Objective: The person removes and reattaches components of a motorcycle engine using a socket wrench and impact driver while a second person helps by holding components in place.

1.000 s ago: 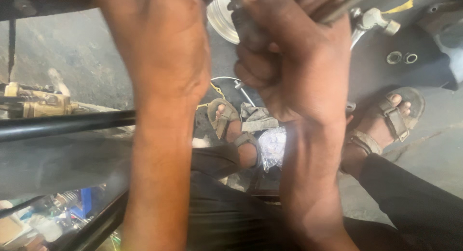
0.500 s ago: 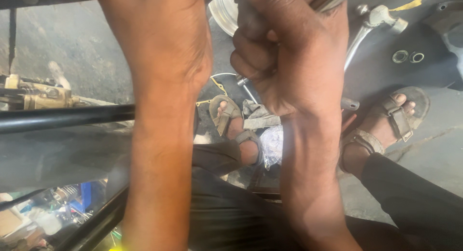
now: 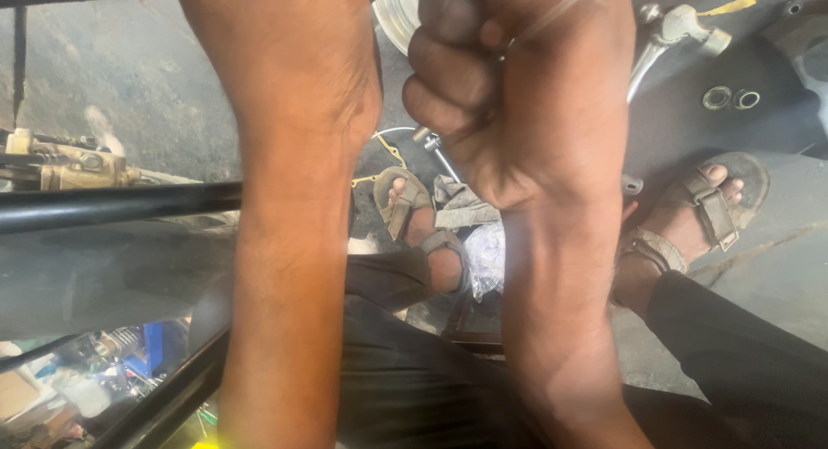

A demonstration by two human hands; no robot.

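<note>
My right hand (image 3: 509, 95) fills the upper middle of the head view, clenched in a fist around a thin shiny metal rod (image 3: 552, 13) that runs up and to the right out of its grip. Only the wrist and forearm of my left arm (image 3: 293, 156) show; my left hand itself is cut off by the top edge. Below, between my forearms, are my two sandalled feet (image 3: 423, 225) (image 3: 690, 225) and dark trouser legs.
A black metal tube (image 3: 112, 203) crosses the left side horizontally, with a second black bar (image 3: 164, 397) running diagonally below it. A brass-coloured fitting (image 3: 65, 160) sits at far left. A chrome lever (image 3: 677, 31), two washers (image 3: 729, 98), a socket tool (image 3: 435, 151) and a grey rag (image 3: 461, 207) lie on the concrete floor.
My right fist has moved up and slightly right in the view, staying closed around the metal rod. My left forearm has barely shifted.
</note>
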